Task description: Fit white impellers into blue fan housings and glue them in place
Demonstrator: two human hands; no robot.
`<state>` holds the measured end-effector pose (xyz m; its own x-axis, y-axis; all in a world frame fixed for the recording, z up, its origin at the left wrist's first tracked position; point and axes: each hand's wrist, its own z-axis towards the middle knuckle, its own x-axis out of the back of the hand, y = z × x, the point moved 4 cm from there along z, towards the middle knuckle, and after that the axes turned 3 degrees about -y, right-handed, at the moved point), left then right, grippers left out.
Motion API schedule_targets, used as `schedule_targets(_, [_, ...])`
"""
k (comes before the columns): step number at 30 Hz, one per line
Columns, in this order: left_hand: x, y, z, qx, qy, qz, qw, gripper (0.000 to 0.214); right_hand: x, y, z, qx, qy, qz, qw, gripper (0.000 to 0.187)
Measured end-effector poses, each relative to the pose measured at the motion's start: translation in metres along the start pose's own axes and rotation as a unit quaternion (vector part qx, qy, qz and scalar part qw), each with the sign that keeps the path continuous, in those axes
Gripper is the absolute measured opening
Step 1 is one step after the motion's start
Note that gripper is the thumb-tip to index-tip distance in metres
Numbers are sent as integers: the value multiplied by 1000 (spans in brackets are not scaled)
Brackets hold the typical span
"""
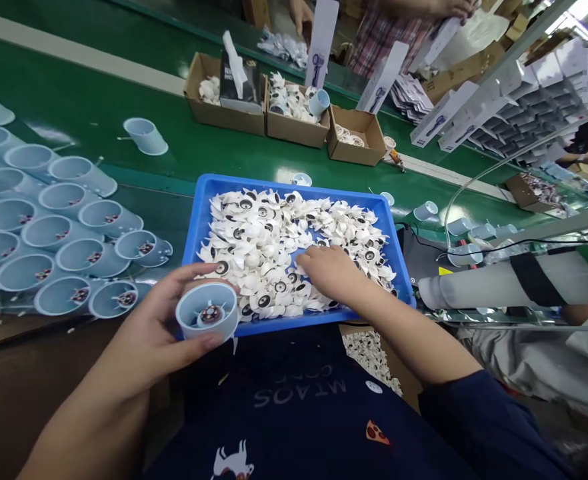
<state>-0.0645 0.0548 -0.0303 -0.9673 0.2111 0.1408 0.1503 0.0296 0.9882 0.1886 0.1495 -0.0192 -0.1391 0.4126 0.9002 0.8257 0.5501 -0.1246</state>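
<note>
My left hand (159, 333) is wrapped round a pale blue round housing (207, 318), open end facing me, with a small motor part showing inside. It hangs just in front of the near left corner of a blue tray (201, 200). The tray is heaped with white fan blades (264, 247). My right hand (331, 272) lies palm down on the heap at the tray's near right, fingers curled into the blades. Whether it has picked one up is hidden.
Several pale blue housings (64, 200) lie in rows on the left of the green belt (99, 100). Three cardboard boxes (294, 130) of parts stand beyond the tray. White product boxes (441, 113) and another person's hand (299, 13) are at the back.
</note>
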Motion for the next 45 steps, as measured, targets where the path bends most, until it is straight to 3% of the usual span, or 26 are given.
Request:
schedule_targets(1, [1, 1, -2, 9, 14, -5, 1000, 68, -2, 3, -8, 9, 31, 97, 995, 30])
schedule_targets(2, [1, 3, -3, 17, 23, -6, 1000, 64, -5, 4, -17, 25, 53, 238, 970, 27])
schedule_targets(3, [1, 4, -4, 25, 30, -7, 999, 61, -9, 5, -25, 45, 59, 404, 912, 26])
schedule_targets(5, [-5, 8, -4, 27, 24, -8, 999, 61, -20, 0, -39, 80, 22, 692, 717, 34])
schedule_targets(6, [-9, 10, -4, 18, 14, -2, 1000, 63, -25, -6, -44, 91, -10, 771, 630, 41])
schedule_targets(7, [-14, 12, -3, 3, 5, 10, 1000, 64, -29, -11, -48, 96, -37, 819, 564, 47])
schedule_targets(8, [-18, 14, -1, -17, -4, 30, 999, 63, -30, -17, -51, 100, -54, 846, 521, 50])
schedule_targets(9, [-21, 16, 0, -39, -14, 53, 998, 61, -31, -21, -54, 103, -63, 861, 494, 50])
schedule_targets(12, [-29, 17, 4, -82, -38, 118, 989, 62, -30, -28, -57, 105, -70, 877, 464, 45])
schedule_targets(19, [-34, 14, 7, -102, -39, 199, 974, 69, -34, -28, -58, 97, -67, 884, 453, 43])
schedule_targets(22, [-38, 19, 9, -110, -33, 243, 963, 60, -38, -29, -57, 111, -81, 884, 447, 44])
schedule_targets(25, [-45, 28, 12, -155, -45, 291, 943, 56, -40, -31, -56, 116, -81, 872, 469, 44])
schedule_targets(26, [-49, 30, 13, -170, -47, 308, 935, 57, -39, -32, -57, 118, -68, 858, 496, 44])
schedule_targets(27, [-52, 33, 14, -186, -46, 325, 926, 58, -36, -32, -57, 120, -40, 830, 543, 42])
schedule_targets(30, [-68, 41, 12, -243, -32, 368, 897, 45, -16, -36, -63, 124, 113, 616, 769, 18])
schedule_targets(31, [-73, 44, 10, -265, -18, 378, 887, 41, -9, -39, -66, 123, 163, 517, 832, 9])
schedule_targets(32, [-78, 47, 8, -283, -3, 385, 879, 39, -2, -43, -68, 124, 199, 431, 871, 5])
schedule_targets(33, [-82, 49, 6, -297, 14, 388, 873, 39, 3, -45, -71, 130, 225, 373, 891, 7])
schedule_targets(35, [-87, 55, 4, -314, 31, 383, 868, 44, 12, -46, -76, 151, 279, 332, 888, 6])
schedule_targets(37, [-86, 63, 12, -330, 13, 382, 863, 45, 17, -40, -85, 165, 363, 326, 857, 9])
schedule_targets(39, [-73, 74, 36, -323, 13, 414, 851, 43, 18, -31, -97, 159, 451, 312, 821, 17])
schedule_targets(42, [-26, 83, 103, -187, 67, 480, 854, 60, 11, -19, -111, 123, 514, 294, 796, 28])
schedule_targets(43, [-6, 80, 130, -122, 70, 476, 868, 67, 8, -16, -114, 112, 522, 288, 795, 30])
schedule_targets(45, [34, 73, 179, -53, 119, 431, 893, 80, 2, -6, -120, 95, 545, 263, 791, 33])
